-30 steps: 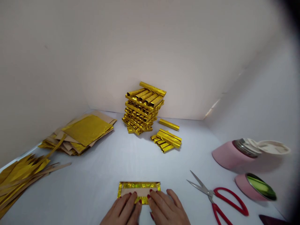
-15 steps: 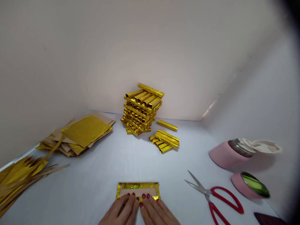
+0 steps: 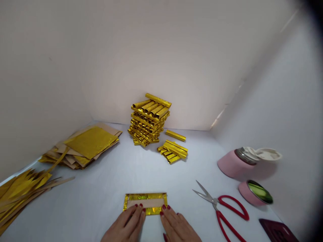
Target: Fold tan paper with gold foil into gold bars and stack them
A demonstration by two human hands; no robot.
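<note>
A rectangle of gold foil paper (image 3: 146, 203) with folded edges lies on the table near me, its brown inner side showing in the middle. My left hand (image 3: 127, 223) rests flat on its lower left part, fingertips pressing the near gold fold. On the lower right corner lies my right hand (image 3: 178, 225), fingers stretched out. The near fold shows between the two hands. To the right, red-handled scissors (image 3: 214, 201) lie with their blades apart, touched by neither hand.
Folded gold paper bars form a tall stack (image 3: 148, 121), with a smaller pile (image 3: 174, 151) beside it. Gold sheets (image 3: 91, 141) and cut strips (image 3: 25, 188) lie left. At right stand a pink flask (image 3: 236, 163), a pink cup (image 3: 254, 193) and a dark flat object (image 3: 276, 230).
My hands have spread apart along the near fold, the left going left and the right going right, uncovering the fold's middle. The view has shifted slightly.
</note>
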